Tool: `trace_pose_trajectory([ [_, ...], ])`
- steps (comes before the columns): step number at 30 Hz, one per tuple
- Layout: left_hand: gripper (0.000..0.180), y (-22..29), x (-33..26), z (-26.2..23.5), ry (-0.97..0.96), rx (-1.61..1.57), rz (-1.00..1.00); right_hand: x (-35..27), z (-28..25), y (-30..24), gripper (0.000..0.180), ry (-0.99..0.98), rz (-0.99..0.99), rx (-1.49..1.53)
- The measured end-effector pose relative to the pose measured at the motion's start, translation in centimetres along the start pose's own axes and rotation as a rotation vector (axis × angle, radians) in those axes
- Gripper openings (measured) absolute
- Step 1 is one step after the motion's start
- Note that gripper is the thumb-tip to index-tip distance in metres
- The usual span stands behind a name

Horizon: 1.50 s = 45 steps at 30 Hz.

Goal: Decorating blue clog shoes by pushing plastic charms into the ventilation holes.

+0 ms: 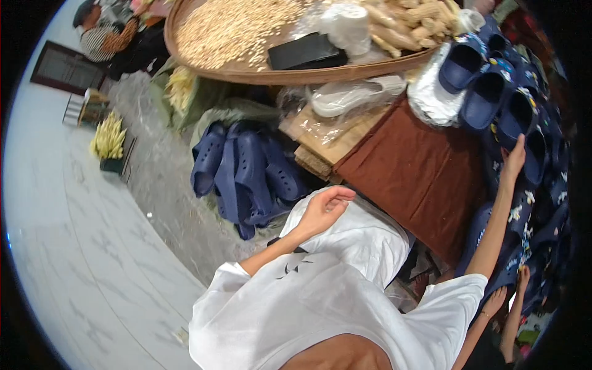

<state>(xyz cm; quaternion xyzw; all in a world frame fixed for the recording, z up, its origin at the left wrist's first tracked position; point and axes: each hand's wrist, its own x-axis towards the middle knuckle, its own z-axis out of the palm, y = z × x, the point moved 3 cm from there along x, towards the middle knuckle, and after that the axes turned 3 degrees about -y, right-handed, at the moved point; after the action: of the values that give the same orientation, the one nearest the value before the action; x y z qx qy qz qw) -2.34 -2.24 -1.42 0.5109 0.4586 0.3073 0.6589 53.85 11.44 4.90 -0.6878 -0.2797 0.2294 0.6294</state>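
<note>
My right hand (515,159) reaches out to the pile on the right. Its fingers close on the edge of a navy blue clog (519,117), and part of that grip is hidden. More navy clogs (484,102) lie around it, some with small coloured and white charms. Over my lap, my left hand (330,209) is raised with loosely bent fingers and nothing visible in it. Beyond my left hand, to its left, a bundle of plain navy clogs (250,169) sits in a pale sack (237,112).
A brown cloth-covered surface (419,166) lies ahead, beside a wrapped white clog (348,95) on boards. A round woven tray (246,75) holds pale grains, a black phone (308,52), a white roll and roots. Another person's hands (495,302) work at lower right; someone sits far left.
</note>
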Motion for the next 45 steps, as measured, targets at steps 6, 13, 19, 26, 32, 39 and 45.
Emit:
trace_pose_trajectory([
  [6, 0.026, -2.6, -0.2, -3.0, 0.143, -0.231, -0.013, 0.6, 0.1, -0.1, 0.066, 0.037, 0.054, 0.157],
  [13, 0.024, -10.0, -3.9, -12.5, 0.967, -0.486, -0.123, -2.5, 1.3, 0.1, 0.056, 0.132, -0.035, 0.233],
  [19, 0.031, -17.5, -7.1, -21.1, 1.272, -0.488, -0.234, -14.3, 5.0, 3.3, 0.029, 0.106, -0.237, 0.070],
  [26, 0.031, -17.0, -1.7, -22.7, 1.220, -0.839, -0.445, -29.5, 10.4, 4.3, 0.017, -0.366, -0.435, -0.409],
  [32, 0.018, -13.9, -2.9, -21.6, 0.990, -0.854, -0.392, -31.8, 10.5, 5.7, 0.016, -0.406, -0.528, -0.565],
  [39, 0.037, -1.1, -7.2, -18.1, 0.636, -1.093, 0.081, -32.8, 11.5, 4.6, 0.012, -0.345, -0.542, -0.587],
  [45, 0.032, 4.0, -4.9, -11.7, 0.375, -0.840, -0.027, -32.8, 11.5, 4.6, 0.013, -0.349, -0.570, -0.549],
])
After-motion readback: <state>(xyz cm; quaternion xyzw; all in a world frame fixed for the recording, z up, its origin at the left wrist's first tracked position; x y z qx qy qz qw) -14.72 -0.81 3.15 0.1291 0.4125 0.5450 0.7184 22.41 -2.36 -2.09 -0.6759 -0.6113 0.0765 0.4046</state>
